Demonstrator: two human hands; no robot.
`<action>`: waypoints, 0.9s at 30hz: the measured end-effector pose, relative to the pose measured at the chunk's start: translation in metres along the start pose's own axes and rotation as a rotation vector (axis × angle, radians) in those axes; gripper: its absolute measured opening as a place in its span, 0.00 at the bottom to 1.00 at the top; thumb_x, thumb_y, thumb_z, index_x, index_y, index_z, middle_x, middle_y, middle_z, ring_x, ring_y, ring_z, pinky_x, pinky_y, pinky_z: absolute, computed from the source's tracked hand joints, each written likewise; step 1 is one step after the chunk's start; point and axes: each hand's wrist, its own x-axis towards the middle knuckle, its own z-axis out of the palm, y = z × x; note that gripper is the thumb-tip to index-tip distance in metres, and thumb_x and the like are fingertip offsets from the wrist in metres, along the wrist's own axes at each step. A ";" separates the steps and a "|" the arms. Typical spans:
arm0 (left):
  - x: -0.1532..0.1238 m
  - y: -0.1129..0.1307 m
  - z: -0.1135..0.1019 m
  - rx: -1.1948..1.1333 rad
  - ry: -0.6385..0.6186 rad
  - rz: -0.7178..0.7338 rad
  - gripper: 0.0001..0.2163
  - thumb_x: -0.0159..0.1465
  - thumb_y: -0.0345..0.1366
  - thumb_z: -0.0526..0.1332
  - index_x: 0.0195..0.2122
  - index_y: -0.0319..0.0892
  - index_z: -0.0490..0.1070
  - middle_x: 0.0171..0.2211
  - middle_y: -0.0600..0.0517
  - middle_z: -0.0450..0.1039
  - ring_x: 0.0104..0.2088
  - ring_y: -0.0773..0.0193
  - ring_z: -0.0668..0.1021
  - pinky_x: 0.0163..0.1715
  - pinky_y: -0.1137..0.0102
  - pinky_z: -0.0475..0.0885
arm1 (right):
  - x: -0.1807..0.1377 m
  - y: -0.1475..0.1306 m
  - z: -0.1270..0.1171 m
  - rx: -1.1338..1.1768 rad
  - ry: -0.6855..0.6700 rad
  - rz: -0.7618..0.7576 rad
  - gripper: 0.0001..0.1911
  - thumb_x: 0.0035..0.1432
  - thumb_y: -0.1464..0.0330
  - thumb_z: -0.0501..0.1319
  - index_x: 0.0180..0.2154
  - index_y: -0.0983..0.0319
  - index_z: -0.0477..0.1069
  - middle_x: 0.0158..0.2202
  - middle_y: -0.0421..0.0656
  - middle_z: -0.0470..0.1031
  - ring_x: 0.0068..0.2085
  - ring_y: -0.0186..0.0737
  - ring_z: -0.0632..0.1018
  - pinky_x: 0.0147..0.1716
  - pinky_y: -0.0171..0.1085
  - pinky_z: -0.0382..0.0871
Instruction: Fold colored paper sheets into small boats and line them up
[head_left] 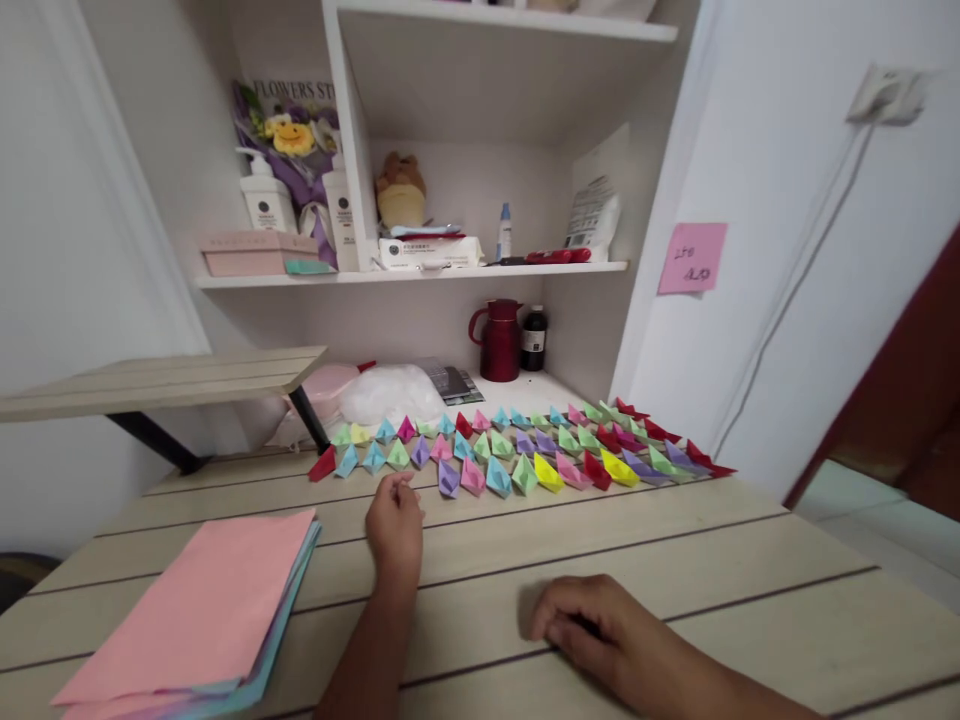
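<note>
My left hand is over the table just short of the rows of small folded paper boats, its fingers curled in and nothing visible in them. A purple paper boat stands right beside it, at the left end of the front row. Pink, blue and yellow boats continue that row to the right. My right hand rests nearer to me on the planks, fingers bent toward the thumb, with nothing seen in it. The inside of its grip is partly hidden.
A stack of coloured paper, pink sheet on top, lies at the left. Behind it stands a raised wooden shelf on black legs. Beyond the boats are a clear plastic bag, a dark red jug and a dark bottle.
</note>
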 end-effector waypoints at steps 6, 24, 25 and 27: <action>-0.006 0.004 -0.009 -0.036 -0.073 -0.011 0.10 0.67 0.37 0.52 0.43 0.39 0.70 0.30 0.53 0.73 0.25 0.67 0.76 0.29 0.68 0.74 | -0.001 0.004 0.001 -0.062 0.045 -0.154 0.13 0.58 0.77 0.54 0.38 0.61 0.76 0.36 0.41 0.79 0.38 0.36 0.79 0.40 0.31 0.68; -0.109 0.062 -0.118 0.244 -0.592 0.447 0.10 0.61 0.33 0.57 0.36 0.47 0.78 0.34 0.52 0.81 0.38 0.61 0.78 0.55 0.60 0.64 | -0.005 0.011 -0.001 -0.004 -0.066 -0.165 0.12 0.66 0.66 0.51 0.38 0.59 0.73 0.38 0.43 0.78 0.39 0.39 0.78 0.42 0.35 0.69; -0.103 0.067 -0.138 0.371 -0.620 0.619 0.12 0.63 0.32 0.54 0.39 0.48 0.77 0.35 0.51 0.81 0.40 0.59 0.78 0.59 0.55 0.59 | -0.005 0.011 -0.001 -0.005 -0.074 -0.159 0.13 0.66 0.65 0.50 0.38 0.60 0.73 0.38 0.43 0.78 0.40 0.39 0.78 0.43 0.36 0.69; -0.080 0.071 -0.178 0.584 -0.544 0.750 0.14 0.63 0.31 0.52 0.41 0.48 0.77 0.35 0.49 0.80 0.40 0.57 0.78 0.60 0.51 0.56 | -0.006 0.009 0.000 -0.009 -0.083 -0.146 0.14 0.67 0.63 0.50 0.38 0.60 0.73 0.39 0.44 0.78 0.40 0.40 0.78 0.43 0.37 0.70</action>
